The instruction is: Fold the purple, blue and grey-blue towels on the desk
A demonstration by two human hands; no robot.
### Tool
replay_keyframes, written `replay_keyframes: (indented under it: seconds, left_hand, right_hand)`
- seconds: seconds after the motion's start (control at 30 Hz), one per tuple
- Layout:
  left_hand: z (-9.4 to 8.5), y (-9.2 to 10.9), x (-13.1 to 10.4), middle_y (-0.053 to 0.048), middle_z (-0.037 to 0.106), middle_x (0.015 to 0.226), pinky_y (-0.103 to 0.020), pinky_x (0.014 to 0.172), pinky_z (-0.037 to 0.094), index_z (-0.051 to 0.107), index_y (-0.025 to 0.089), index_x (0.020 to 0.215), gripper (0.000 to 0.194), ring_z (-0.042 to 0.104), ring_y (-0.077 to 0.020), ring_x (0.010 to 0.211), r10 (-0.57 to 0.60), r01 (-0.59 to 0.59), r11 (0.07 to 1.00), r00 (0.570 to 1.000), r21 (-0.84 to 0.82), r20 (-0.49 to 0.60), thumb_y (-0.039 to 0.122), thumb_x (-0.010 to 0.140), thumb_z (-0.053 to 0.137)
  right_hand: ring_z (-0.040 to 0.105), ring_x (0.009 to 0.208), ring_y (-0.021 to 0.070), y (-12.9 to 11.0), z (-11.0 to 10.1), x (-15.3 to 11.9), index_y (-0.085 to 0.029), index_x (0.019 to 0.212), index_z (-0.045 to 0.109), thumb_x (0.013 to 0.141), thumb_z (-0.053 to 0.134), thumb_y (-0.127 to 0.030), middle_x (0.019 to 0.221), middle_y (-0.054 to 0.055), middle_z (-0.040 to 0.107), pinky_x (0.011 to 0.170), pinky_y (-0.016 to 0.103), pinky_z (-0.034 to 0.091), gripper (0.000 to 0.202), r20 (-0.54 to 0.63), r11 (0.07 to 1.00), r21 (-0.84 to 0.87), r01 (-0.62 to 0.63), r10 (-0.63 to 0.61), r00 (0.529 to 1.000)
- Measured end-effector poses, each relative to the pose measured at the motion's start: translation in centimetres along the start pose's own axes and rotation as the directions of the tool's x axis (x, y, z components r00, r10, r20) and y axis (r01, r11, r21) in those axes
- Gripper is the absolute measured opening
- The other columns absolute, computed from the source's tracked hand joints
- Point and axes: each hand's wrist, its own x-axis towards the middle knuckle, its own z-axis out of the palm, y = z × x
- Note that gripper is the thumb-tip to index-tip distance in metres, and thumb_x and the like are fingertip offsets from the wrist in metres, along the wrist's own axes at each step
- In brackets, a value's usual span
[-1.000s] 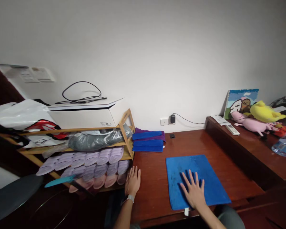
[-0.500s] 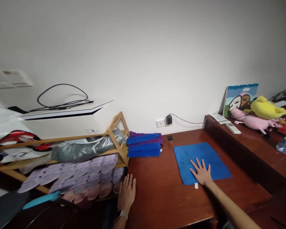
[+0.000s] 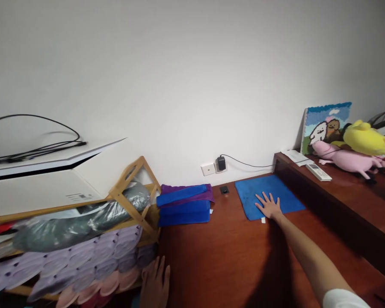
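Note:
A blue cloth [image 3: 285, 188] lies spread on the reddish-brown table [image 3: 211, 265], near the wall and beside the raised ledge. My right hand [image 3: 270, 207] rests on its front part with fingers spread, palm down, holding nothing; a small white tag sticks out by the wrist. At the table's left edge is my left hand [image 3: 155, 284], fingers apart and nothing in it, cut off by the bottom of the picture. Folded blue cloths [image 3: 184, 211] and a purple cloth [image 3: 207, 195] are stacked at the back left of the table.
A wooden rack [image 3: 133, 214] with slippers [image 3: 96, 252], a wrapped bundle and a white box [image 3: 51, 192] stands left. On the right ledge [image 3: 349, 205] are a remote [image 3: 319, 172], plush toys [image 3: 346, 160] and a picture [image 3: 327, 124]. A charger [image 3: 221, 163] is plugged into the wall.
My right hand and the blue cloth have moved away from me, towards the wall. The view has shifted closer, and my left hand now sits lower in the picture.

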Motion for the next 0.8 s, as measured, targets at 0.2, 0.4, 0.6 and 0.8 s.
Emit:
replay_keyframes:
  seconds: [0.2, 0.4, 0.6, 0.8]
  left_hand:
    - [-0.7, 1.3, -0.1, -0.011, 0.064, 0.15, -0.057, 0.12, 0.042, 0.06, 0.021, 0.147, 0.054, 0.052, -0.0312, 0.146, -0.078, 0.078, 0.997, 0.994, 0.004, 0.074, 0.038, 0.102, 0.035]
    - [-2.4, 3.1, 0.2, -0.014, 0.058, 0.156, -0.053, 0.12, 0.043, 0.06, 0.016, 0.147, 0.055, 0.051, -0.032, 0.147, -0.173, 0.175, 0.984, 0.982, -0.017, 0.08, 0.043, 0.104, 0.04]
    - [-3.0, 4.0, 0.2, -0.013, 0.053, 0.16, -0.052, 0.124, 0.04, 0.057, 0.017, 0.151, 0.054, 0.045, -0.0309, 0.151, -0.204, 0.21, 0.976, 0.973, -0.054, 0.104, 0.042, 0.106, 0.04]
    - [-3.4, 4.7, 0.2, -0.014, 0.054, 0.159, -0.052, 0.123, 0.04, 0.058, 0.015, 0.15, 0.056, 0.048, -0.0316, 0.149, -0.25, 0.258, 0.965, 0.959, -0.04, 0.132, 0.043, 0.106, 0.038]
  right_hand:
    - [0.006, 0.163, 0.0363, 1.8, 0.2, 2.6, -0.05, 0.164, 0.019, 0.099, 0.022, -0.073, 0.179, -0.004, 0.009, 0.124, 0.071, 0.006, 0.069, 0.017, 1.0, -0.024, 0.011, -0.01, 1.0]
    - [0.013, 0.162, 0.0399, 1.5, -0.6, 2.8, -0.044, 0.163, 0.031, 0.1, 0.027, -0.066, 0.178, 0.002, 0.017, 0.122, 0.074, 0.011, 0.068, 0.034, 0.999, -0.035, -0.011, 0.012, 0.999]
    - [0.053, 0.14, 0.0298, -14.1, 0.1, -4.9, -0.019, 0.146, 0.061, 0.099, 0.041, -0.029, 0.151, 0.016, 0.06, 0.121, 0.048, 0.038, 0.052, -0.28, 0.813, 0.009, 0.582, -0.557, 0.782]
    - [0.058, 0.132, 0.0277, -30.4, 2.8, -12.3, -0.016, 0.146, 0.059, 0.105, 0.038, -0.034, 0.144, 0.017, 0.064, 0.113, 0.038, 0.045, 0.049, -0.081, 0.738, 0.097, 0.668, -0.663, 0.744]
